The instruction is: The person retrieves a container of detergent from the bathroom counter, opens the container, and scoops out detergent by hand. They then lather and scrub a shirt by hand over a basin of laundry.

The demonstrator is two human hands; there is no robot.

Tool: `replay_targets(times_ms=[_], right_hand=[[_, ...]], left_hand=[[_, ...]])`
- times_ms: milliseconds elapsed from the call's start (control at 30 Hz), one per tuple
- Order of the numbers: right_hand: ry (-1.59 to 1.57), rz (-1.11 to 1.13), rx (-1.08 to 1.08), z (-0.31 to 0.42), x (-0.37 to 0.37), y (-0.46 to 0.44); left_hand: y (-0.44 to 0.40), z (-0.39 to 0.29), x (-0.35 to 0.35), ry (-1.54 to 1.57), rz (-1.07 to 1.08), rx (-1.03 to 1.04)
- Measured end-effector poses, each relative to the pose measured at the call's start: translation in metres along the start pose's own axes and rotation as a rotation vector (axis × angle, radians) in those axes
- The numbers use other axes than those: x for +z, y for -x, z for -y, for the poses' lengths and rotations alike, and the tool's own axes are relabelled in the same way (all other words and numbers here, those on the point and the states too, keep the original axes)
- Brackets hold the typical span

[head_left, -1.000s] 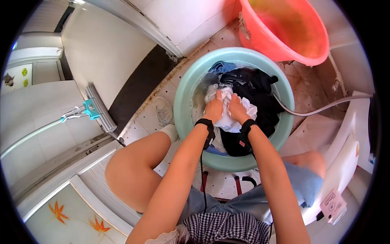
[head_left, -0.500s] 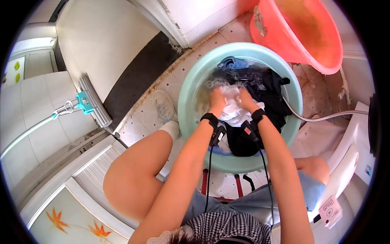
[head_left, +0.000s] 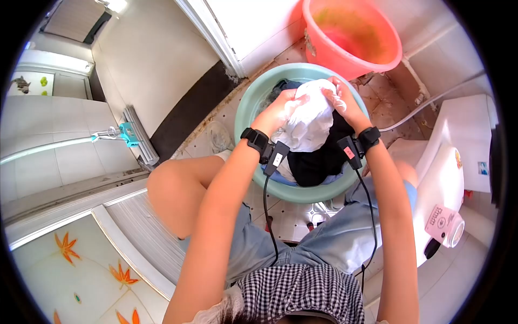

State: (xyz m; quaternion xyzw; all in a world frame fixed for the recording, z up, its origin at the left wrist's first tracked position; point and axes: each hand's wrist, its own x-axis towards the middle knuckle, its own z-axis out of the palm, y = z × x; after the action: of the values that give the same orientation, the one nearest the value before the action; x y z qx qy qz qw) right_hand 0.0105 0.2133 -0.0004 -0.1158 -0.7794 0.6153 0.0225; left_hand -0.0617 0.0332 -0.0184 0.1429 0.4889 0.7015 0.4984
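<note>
A wet white cloth garment (head_left: 308,121) is bunched up between my two hands, above the green plastic basin (head_left: 302,194). My left hand (head_left: 287,108) grips its left side, with fingers closed in the fabric. On the upper right, my right hand (head_left: 345,101) pinches the same garment, and traces of suds show on the fingers. Beneath it a black garment (head_left: 318,162) lies in the basin, with blue clothing partly hidden at the edges. The garment's exact kind cannot be made out. Each wrist wears a black strap with a small cabled box.
A red-orange bucket (head_left: 353,65) stands behind the basin. To the right are a white toilet (head_left: 450,162), a grey hose (head_left: 415,110) and a pink-labelled container (head_left: 443,224). A mop (head_left: 135,137) leans at the left, near a slatted door panel (head_left: 143,232).
Both hands have lifted the white garment from low in the basin up above the other clothes. My view has shifted, so more of the bucket and toilet shows.
</note>
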Motion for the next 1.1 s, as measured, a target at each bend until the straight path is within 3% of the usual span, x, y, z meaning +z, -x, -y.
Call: replay_targets(times_ms=[200, 267, 300, 367, 400, 433, 533, 633, 833, 933, 1100], right_hand=[[-0.222, -0.060, -0.147, 0.024, -0.010, 0.032], [0.015, -0.308, -0.151, 0.015, -0.011, 0.045], [0.008, -0.310, -0.152, 0.017, -0.009, 0.052], [-0.308, -0.172, 0.372, 0.021, -0.005, 0.065], [-0.312, -0.126, 0.422, 0.030, 0.003, 0.071], [-0.352, -0.114, 0.419, 0.029, 0.012, 0.074], [-0.464, -0.011, 0.111, 0.016, 0.038, 0.058], [-0.500, -0.035, 0.278, 0.016, 0.036, 0.047], [-0.669, 0.035, 0.427, 0.039, 0.037, 0.053], [-0.518, 0.005, 0.134, 0.073, 0.046, 0.064], [-0.409, 0.124, 0.130, 0.087, 0.044, 0.070]], left_hand=[[0.028, -0.033, 0.040, 0.042, 0.087, 0.013], [0.039, -0.033, 0.041, 0.096, 0.097, 0.032], [0.044, -0.034, 0.041, 0.160, 0.112, 0.050], [0.053, -0.035, 0.043, 0.224, 0.077, 0.054], [0.056, -0.034, 0.044, 0.297, 0.040, 0.059], [0.057, -0.033, 0.046, 0.292, 0.041, 0.050], [0.054, -0.030, 0.046, 0.388, 0.051, 0.053], [0.044, -0.026, 0.047, 0.389, 0.046, 0.102], [0.042, -0.030, 0.056, 0.261, -0.172, -0.024], [0.049, -0.035, 0.058, 0.083, -0.248, 0.109], [0.063, -0.057, 0.060, -0.306, -0.410, 0.298]])
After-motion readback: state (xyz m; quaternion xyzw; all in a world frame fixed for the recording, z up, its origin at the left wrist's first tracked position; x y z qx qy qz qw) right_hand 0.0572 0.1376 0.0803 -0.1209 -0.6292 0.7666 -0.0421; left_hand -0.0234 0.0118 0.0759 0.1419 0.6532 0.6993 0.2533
